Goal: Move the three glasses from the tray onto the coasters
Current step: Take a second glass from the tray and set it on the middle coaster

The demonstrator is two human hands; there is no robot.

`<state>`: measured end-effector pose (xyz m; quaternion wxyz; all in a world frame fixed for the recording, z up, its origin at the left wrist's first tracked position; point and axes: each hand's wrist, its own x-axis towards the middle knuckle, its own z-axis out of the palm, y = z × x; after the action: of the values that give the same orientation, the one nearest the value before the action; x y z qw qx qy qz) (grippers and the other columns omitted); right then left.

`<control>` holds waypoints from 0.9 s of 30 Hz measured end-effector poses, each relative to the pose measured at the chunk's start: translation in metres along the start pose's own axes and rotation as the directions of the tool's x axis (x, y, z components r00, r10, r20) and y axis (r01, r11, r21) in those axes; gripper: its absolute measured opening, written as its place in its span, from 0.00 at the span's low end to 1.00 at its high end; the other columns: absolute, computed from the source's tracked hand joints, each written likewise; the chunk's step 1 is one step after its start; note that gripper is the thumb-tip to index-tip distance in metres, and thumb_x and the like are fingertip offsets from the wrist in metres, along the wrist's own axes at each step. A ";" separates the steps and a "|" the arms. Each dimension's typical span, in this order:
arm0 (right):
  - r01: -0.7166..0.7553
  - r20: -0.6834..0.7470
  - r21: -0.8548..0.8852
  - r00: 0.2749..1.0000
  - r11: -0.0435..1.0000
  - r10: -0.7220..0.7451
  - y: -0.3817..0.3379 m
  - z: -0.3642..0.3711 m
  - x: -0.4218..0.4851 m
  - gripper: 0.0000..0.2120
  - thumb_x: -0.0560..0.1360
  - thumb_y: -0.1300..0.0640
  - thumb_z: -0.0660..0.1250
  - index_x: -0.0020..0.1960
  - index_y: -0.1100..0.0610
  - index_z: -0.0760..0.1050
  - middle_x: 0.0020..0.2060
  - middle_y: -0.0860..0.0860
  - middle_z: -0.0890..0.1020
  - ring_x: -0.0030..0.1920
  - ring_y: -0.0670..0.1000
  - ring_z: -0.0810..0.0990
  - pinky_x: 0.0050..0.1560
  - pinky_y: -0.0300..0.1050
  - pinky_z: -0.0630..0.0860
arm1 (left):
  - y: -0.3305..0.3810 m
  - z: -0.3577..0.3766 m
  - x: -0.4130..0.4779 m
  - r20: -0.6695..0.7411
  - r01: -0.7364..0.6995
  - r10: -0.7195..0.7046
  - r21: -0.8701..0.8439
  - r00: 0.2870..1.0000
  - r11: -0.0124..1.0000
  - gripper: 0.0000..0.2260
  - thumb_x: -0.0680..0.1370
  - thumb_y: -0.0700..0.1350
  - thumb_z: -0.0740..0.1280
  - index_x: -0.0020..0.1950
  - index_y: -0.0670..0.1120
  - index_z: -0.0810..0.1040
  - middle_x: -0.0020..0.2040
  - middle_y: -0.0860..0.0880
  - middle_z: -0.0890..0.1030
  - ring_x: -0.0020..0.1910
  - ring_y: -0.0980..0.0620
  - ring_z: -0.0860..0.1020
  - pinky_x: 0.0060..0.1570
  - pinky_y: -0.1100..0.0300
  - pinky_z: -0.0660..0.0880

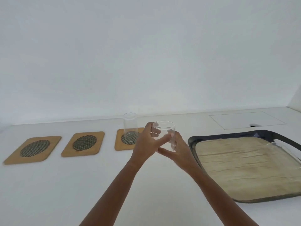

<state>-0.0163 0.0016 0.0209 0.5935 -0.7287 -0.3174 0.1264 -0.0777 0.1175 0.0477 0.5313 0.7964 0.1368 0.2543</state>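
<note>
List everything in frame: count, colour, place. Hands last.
Coasters: 3, tan wood with dark mesh ovals, in a row on the left; left one and middle one bare, right one occupied.
Tall glass: 1, clear, upright on the right coaster.
Held glass: 1, clear, in the air between coasters and tray.
Third glass: 1, clear, only partly visible at the tray's right edge.
Tray: 1, dark rim with beige liner, right side.
Counter: 1, white; inset panel at back right.
Left hand: 1, on the held glass.
Right hand: 1, on the held glass.
</note>
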 end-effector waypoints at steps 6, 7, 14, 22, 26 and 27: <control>0.027 -0.079 -0.045 0.996 0.999 -0.031 -0.010 0.055 0.011 0.35 0.65 0.57 0.75 0.67 0.55 0.62 0.57 0.45 0.73 0.58 0.43 0.72 0.50 0.28 0.67 | -0.018 -0.033 -0.006 -0.175 -0.041 0.070 0.161 0.982 0.986 0.20 0.67 0.53 0.74 0.55 0.50 0.73 0.42 0.60 0.78 0.45 0.63 0.77 0.43 0.68 0.74; 0.030 -0.082 -0.051 0.996 0.998 -0.034 -0.011 0.063 0.012 0.34 0.65 0.57 0.75 0.66 0.55 0.63 0.57 0.45 0.73 0.58 0.43 0.72 0.49 0.27 0.67 | -0.022 -0.038 -0.006 -0.187 -0.036 0.067 0.160 0.980 0.986 0.19 0.66 0.53 0.74 0.53 0.51 0.73 0.40 0.63 0.76 0.42 0.67 0.76 0.40 0.72 0.72; 0.061 -0.124 -0.062 0.990 0.996 -0.068 -0.014 0.108 0.024 0.26 0.63 0.55 0.77 0.56 0.53 0.68 0.48 0.43 0.78 0.50 0.47 0.78 0.42 0.26 0.71 | -0.045 -0.089 -0.004 -0.021 0.041 -0.039 0.107 0.999 0.993 0.31 0.62 0.61 0.74 0.60 0.52 0.70 0.56 0.53 0.79 0.56 0.55 0.77 0.56 0.58 0.75; 0.040 -0.119 -0.064 0.992 0.997 -0.047 -0.006 0.158 0.041 0.30 0.62 0.54 0.78 0.58 0.57 0.67 0.54 0.48 0.76 0.57 0.49 0.75 0.54 0.41 0.70 | -0.109 -0.155 -0.024 -0.052 0.140 -0.130 0.326 0.990 0.935 0.44 0.61 0.72 0.65 0.71 0.52 0.60 0.70 0.52 0.68 0.68 0.54 0.67 0.60 0.57 0.66; 0.016 -0.104 -0.054 0.994 0.998 -0.022 0.001 0.184 0.051 0.30 0.62 0.54 0.78 0.58 0.56 0.67 0.54 0.48 0.76 0.59 0.48 0.74 0.56 0.41 0.70 | -0.142 -0.185 -0.037 -0.152 0.221 -0.168 0.485 0.974 0.846 0.49 0.60 0.74 0.59 0.72 0.47 0.58 0.73 0.47 0.63 0.71 0.48 0.64 0.67 0.50 0.65; 0.015 -0.106 -0.059 0.994 0.998 -0.021 0.002 0.190 0.055 0.30 0.62 0.54 0.78 0.58 0.57 0.67 0.54 0.49 0.76 0.58 0.48 0.74 0.56 0.41 0.70 | -0.152 -0.193 -0.038 -0.163 0.243 -0.183 0.537 0.969 0.808 0.51 0.59 0.76 0.56 0.73 0.46 0.57 0.73 0.45 0.62 0.72 0.46 0.63 0.68 0.48 0.64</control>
<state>-0.0801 0.1840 -0.0210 0.5892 -0.7485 -0.2955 0.0728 -0.2077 0.3087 -0.0423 0.2956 0.8811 0.3203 0.1835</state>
